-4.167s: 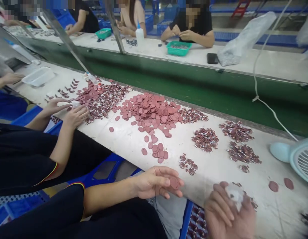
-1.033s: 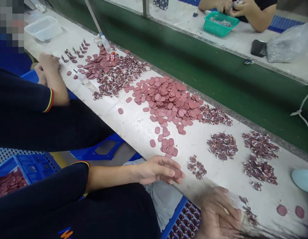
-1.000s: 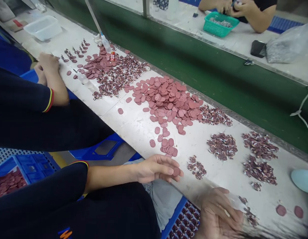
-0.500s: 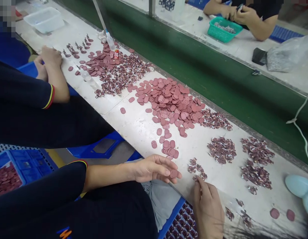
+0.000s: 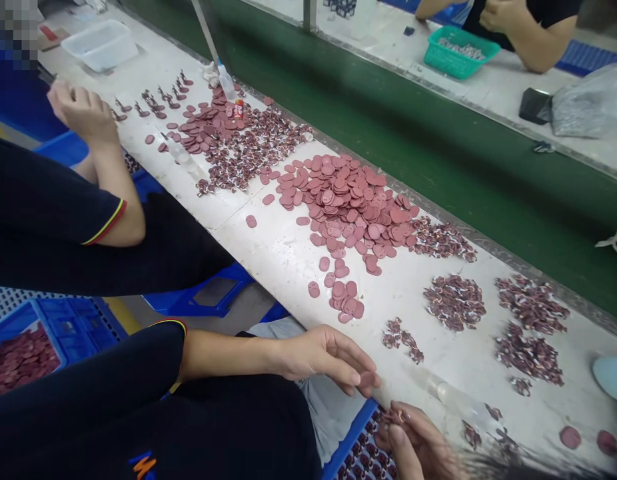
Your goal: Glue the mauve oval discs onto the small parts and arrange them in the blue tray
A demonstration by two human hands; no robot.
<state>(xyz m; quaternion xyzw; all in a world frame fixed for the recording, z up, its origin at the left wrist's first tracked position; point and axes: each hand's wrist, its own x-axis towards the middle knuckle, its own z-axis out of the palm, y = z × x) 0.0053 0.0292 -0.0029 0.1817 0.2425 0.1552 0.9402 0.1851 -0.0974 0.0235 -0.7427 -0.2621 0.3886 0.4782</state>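
Over the table's near edge, my left hand [image 5: 323, 360] pinches a reddish-brown oval disc [image 5: 367, 381] between thumb and fingers. Just right of it and lower, my right hand [image 5: 421, 443] is closed on a small dark brown and white figure piece [image 5: 392, 418]; its exact shape is too small to make out. The hands are close but apart. Beyond them lies a small cluster of similar figure pieces [image 5: 402, 340]. A translucent bottle [image 5: 451, 397] lies beside my right hand. Some loose discs [image 5: 346, 300] are spread above my left hand.
A large heap of discs [image 5: 348, 200] covers the middle of the table [image 5: 273, 267], with piles of figure pieces [image 5: 456, 303] to its right. At left sits a co-worker, a hand [image 5: 86, 113] raised near standing figures. Below is a blue crate [image 5: 73, 333] of discs.
My right hand has lifted a figure piece off the table and drawn it back towards me. My left hand, with the disc, has shifted right and down. The co-worker's hand at left has risen.
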